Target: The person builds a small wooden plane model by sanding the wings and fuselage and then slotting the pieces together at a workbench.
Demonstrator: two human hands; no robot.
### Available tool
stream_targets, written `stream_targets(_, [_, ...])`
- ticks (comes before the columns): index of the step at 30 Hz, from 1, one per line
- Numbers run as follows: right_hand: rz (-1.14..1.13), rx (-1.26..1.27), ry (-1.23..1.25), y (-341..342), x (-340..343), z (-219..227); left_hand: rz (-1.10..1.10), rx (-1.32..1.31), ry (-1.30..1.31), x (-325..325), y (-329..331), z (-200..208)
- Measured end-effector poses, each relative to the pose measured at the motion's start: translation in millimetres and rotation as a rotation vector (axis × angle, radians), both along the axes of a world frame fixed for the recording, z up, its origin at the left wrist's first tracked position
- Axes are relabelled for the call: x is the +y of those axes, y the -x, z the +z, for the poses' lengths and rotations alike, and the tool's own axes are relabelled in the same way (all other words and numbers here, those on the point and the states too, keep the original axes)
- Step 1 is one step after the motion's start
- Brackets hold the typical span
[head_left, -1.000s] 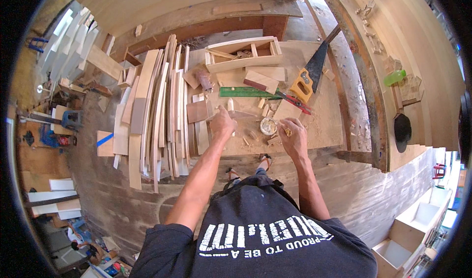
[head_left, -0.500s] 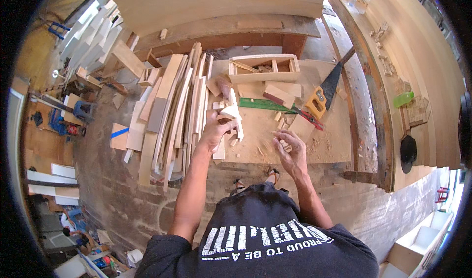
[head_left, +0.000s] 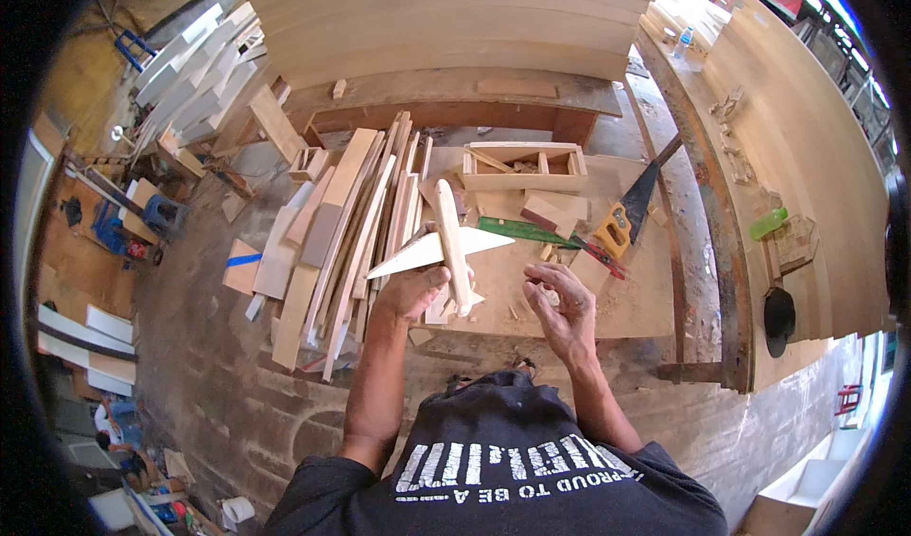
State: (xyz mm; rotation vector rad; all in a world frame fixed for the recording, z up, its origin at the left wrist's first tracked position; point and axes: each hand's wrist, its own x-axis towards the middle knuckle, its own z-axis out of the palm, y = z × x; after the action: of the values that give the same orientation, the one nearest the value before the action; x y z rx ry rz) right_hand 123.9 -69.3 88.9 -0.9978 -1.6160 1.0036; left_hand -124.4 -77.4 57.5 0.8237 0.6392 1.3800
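Observation:
My left hand [head_left: 412,295] is closed on a pale wooden model airplane [head_left: 453,244]. It grips the plane near the wing, with the rounded nose pointing away from me and the tail toward me. To its right, my right hand [head_left: 567,310] hovers over the near part of the work board with curled fingers. Something small and pale shows inside those fingers, too small to name. Beyond the hands lie a green strip [head_left: 508,229], red-handled pliers [head_left: 607,259] and a handsaw [head_left: 626,215] with a yellow handle.
A stack of wooden strips [head_left: 356,223] lies left of the board [head_left: 645,308]. At the board's far side stands a divided wooden box [head_left: 524,181]. Wood offcuts [head_left: 555,212] and shavings are scattered about. A long bench with a green bottle [head_left: 769,222] runs along the right.
My left hand has turned the airplane so its wings spread across the view. The right hand stays curled, a little lower in the picture. The view has shifted slightly.

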Motion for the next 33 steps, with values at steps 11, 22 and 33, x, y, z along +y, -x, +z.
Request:
stream_targets(11, [-0.045, 0.009, -0.014, 35, -20, 4, 0.007, 0.571, -0.109, -9, -11, 34])
stream_targets(22, [0.081, 0.447, 0.443, 66, -47, -4, 0.297, 1.168, -0.280, -45, -30, 40])
stream_targets(33, [-0.243, 0.394, 0.577, 73, -47, -48, 0.130, 1.181, -0.095, -62, -12, 40])
